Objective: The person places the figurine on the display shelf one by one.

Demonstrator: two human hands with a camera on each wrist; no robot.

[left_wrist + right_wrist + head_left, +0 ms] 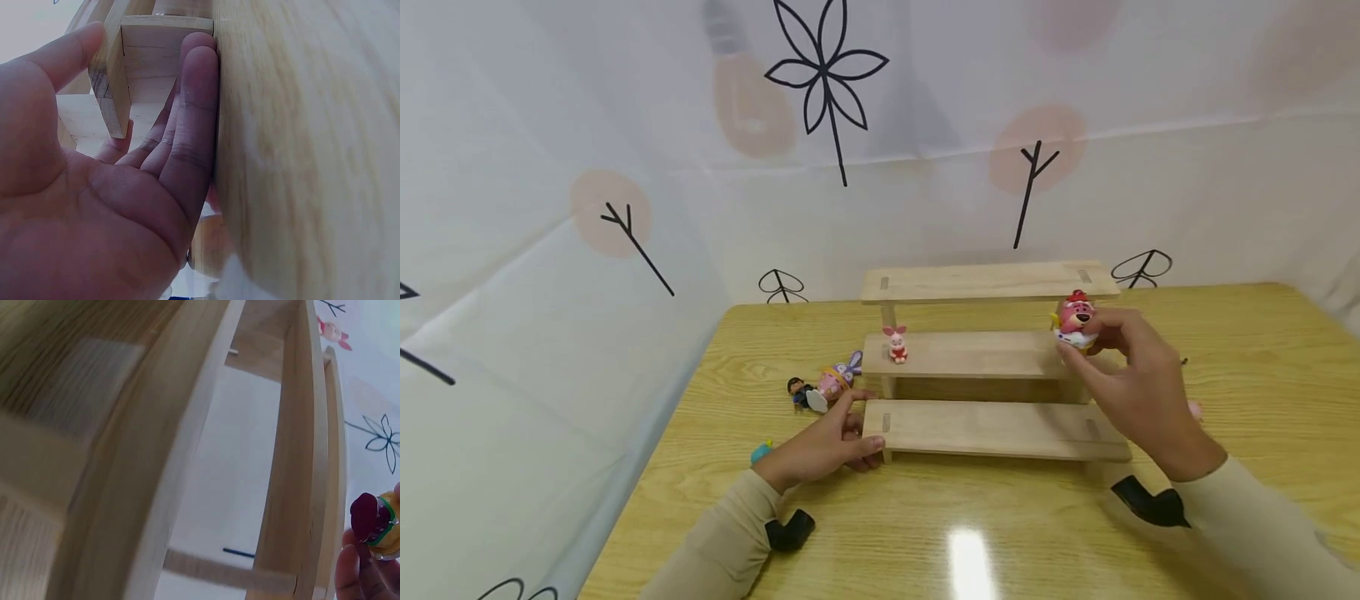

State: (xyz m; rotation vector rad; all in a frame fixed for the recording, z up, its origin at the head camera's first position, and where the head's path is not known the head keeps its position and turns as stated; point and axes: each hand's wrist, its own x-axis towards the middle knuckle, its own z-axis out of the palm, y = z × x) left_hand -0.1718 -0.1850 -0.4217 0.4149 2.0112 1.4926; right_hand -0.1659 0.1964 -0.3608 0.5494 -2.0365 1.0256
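Note:
My right hand pinches a pink bear figurine with a red top and white base. It is held at the right end of the middle step of a three-tier wooden shelf; whether its base touches the board is unclear. In the right wrist view, only the figurine's dark red and yellow underside shows beside the fingertips. My left hand grips the left end of the bottom step, thumb at the front edge. The left wrist view shows the fingers reaching under the board. A piglet figurine sits at the middle step's left end.
Left of the shelf lie a dark-haired figurine and a pink figurine with purple ears. A turquoise toy is partly hidden behind the left wrist. Something pink peeks out beyond the right hand. A patterned cloth hangs behind the table.

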